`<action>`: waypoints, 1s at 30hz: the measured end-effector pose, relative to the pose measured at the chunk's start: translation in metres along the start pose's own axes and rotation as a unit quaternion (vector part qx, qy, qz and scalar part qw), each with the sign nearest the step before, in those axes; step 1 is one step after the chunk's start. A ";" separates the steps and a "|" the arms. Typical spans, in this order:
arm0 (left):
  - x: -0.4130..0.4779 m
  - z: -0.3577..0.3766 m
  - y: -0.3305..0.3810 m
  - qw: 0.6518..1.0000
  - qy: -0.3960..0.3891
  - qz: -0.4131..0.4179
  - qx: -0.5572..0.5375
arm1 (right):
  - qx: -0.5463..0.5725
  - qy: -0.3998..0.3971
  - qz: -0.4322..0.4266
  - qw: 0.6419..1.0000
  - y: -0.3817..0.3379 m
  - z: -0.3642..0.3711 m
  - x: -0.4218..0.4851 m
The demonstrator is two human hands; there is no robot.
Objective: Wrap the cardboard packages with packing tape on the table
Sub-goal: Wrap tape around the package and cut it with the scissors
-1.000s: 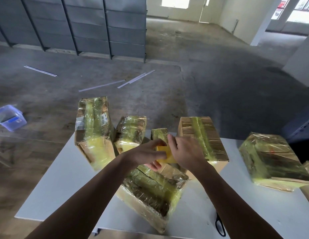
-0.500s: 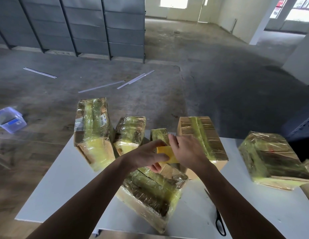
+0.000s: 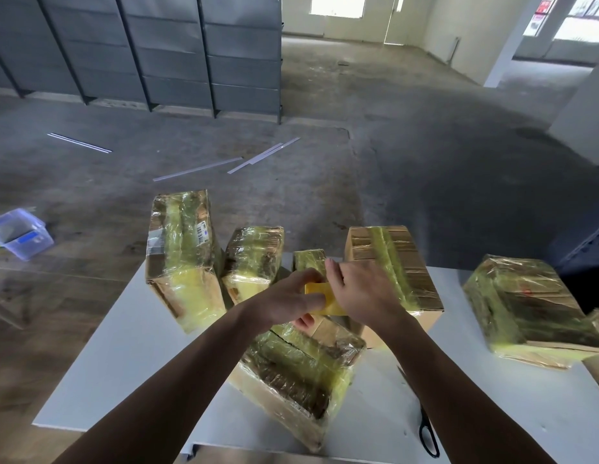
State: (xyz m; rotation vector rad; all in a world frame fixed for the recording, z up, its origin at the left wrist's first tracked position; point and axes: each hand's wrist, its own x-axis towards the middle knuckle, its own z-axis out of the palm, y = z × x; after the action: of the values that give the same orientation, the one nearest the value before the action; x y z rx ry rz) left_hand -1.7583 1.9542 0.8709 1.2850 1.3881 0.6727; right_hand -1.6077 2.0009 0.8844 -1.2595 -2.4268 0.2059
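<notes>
**A:** Where is the tape?

**B:** Middle of the frame. A yellow tape roll [image 3: 320, 294] is held up between both hands, just above the nearest package [image 3: 301, 373], which lies tilted on the white table [image 3: 124, 363] at lower centre.

**A:** How do the hands hold it?

**B:** The left hand [image 3: 291, 299] has its fingers curled round the roll's left side, with the thumb across the front. The right hand [image 3: 361, 293] covers the right side with its back to the camera and its fingers bent down against the roll. Its fingertips are hidden, so I cannot tell whether it pinches the roll or only touches it.

**A:** And the other packages?

**B:** All show glossy film with yellow-green bands.
- A tall package [image 3: 181, 259] stands left of centre.
- A shorter package [image 3: 253, 259] is just beside it.
- A small package [image 3: 308, 261] peeks out behind the hands.
- A brown box [image 3: 395, 262] sits right of the hands with one band over its top.
- A wide package [image 3: 525, 306] lies well apart at the right edge of the frame.

**A:** Anything else on the table?

**B:** Black scissors [image 3: 428, 437] at the lower right, partly hidden by the right forearm.

**A:** And past the table?

**B:** There is a clear plastic tub [image 3: 18, 232] on the floor at the left edge. Pale strips [image 3: 197, 169] lie on the concrete above centre, and grey panels [image 3: 157, 45] stand at the upper left.
</notes>
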 end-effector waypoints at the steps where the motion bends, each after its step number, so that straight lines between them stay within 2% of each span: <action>1: 0.000 -0.001 -0.001 1.000 -0.003 0.004 0.003 | -0.003 0.002 -0.005 1.000 -0.001 0.001 -0.001; 19: -0.002 0.006 0.000 0.999 -0.002 0.000 -0.033 | -0.012 0.000 0.013 1.000 0.003 0.003 0.002; 30: -0.002 0.007 -0.002 0.999 -0.013 -0.008 -0.033 | -0.040 0.034 -0.012 0.999 -0.001 0.000 -0.001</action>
State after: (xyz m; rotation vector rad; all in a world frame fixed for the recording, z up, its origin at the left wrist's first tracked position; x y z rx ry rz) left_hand -1.7529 1.9498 0.8682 1.2260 1.3429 0.6825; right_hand -1.6084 1.9993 0.8844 -1.2501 -2.4122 0.0593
